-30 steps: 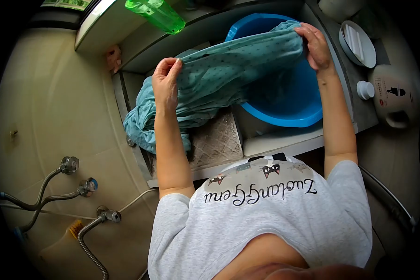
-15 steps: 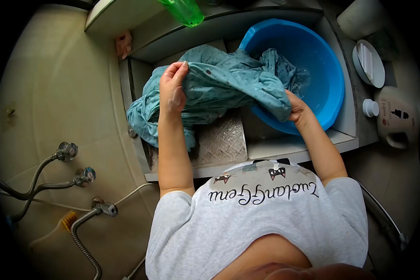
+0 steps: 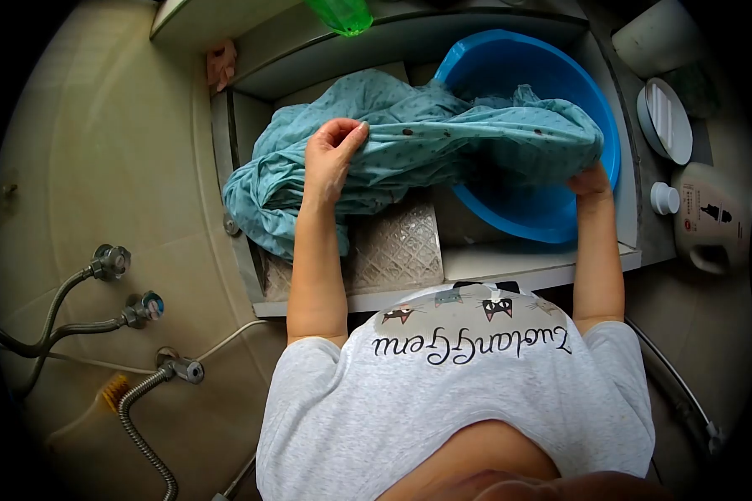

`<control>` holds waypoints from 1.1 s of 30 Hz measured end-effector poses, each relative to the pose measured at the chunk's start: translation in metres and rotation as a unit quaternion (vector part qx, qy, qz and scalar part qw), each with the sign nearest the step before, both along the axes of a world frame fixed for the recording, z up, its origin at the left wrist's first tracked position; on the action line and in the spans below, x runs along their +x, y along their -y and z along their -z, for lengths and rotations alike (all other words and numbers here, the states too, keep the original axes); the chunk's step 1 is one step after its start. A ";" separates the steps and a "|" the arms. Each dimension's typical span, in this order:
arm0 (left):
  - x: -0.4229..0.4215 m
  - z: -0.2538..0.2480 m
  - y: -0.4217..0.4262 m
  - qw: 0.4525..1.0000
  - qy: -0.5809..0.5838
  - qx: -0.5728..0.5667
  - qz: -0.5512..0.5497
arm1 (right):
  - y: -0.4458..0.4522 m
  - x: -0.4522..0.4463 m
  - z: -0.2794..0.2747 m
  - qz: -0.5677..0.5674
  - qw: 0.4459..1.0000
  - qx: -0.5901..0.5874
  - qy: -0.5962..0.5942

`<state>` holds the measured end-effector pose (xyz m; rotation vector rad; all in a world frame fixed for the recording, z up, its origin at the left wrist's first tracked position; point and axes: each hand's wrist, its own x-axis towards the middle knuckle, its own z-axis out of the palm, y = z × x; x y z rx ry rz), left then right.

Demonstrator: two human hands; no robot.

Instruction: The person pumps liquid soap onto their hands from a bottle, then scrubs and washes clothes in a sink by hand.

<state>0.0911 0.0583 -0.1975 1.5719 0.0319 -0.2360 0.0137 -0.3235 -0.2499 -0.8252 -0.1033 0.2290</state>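
Note:
A large wet teal cloth with a small dark print lies bunched over the sink's left side and reaches into the blue basin. What kind of item it is, I cannot tell. My left hand pinches its upper edge between thumb and fingers. Over the basin's near right side, my right hand grips the other end, with its fingers partly hidden under the fabric. Between the hands the edge is stretched out sideways, and a few dark spots show along it.
Around the cloth is a rectangular sink with a ridged washboard. To the right stand a detergent jug, a white cap and a white bowl. Water valves are on the left wall. A green bottle stands at the back.
My right hand has moved right across the basin, drawing the cloth's edge out longer and straighter. My left hand has shifted slightly right, still pinching the cloth.

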 end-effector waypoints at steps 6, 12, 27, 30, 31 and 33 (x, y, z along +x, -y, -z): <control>-0.023 -0.023 0.005 0.989 0.017 0.069 0.126 | 0.041 -0.009 0.002 0.041 0.999 -0.035 -0.004; -0.060 -0.042 0.020 0.887 0.144 0.261 0.353 | 0.042 -0.030 -0.023 0.118 0.979 -0.133 -0.097; -0.068 -0.038 0.038 0.835 0.108 0.313 0.440 | 0.045 -0.083 0.008 0.165 0.973 -0.102 -0.125; -0.067 -0.039 0.039 0.820 0.102 0.324 0.461 | 0.032 -0.081 -0.010 0.159 0.972 -0.125 -0.116; -0.066 -0.041 0.039 0.811 0.090 0.331 0.474 | 0.027 -0.082 -0.019 0.160 0.969 -0.144 -0.120; -0.061 -0.047 0.038 0.810 0.061 0.322 0.487 | 0.026 -0.084 -0.021 0.157 0.977 -0.105 -0.100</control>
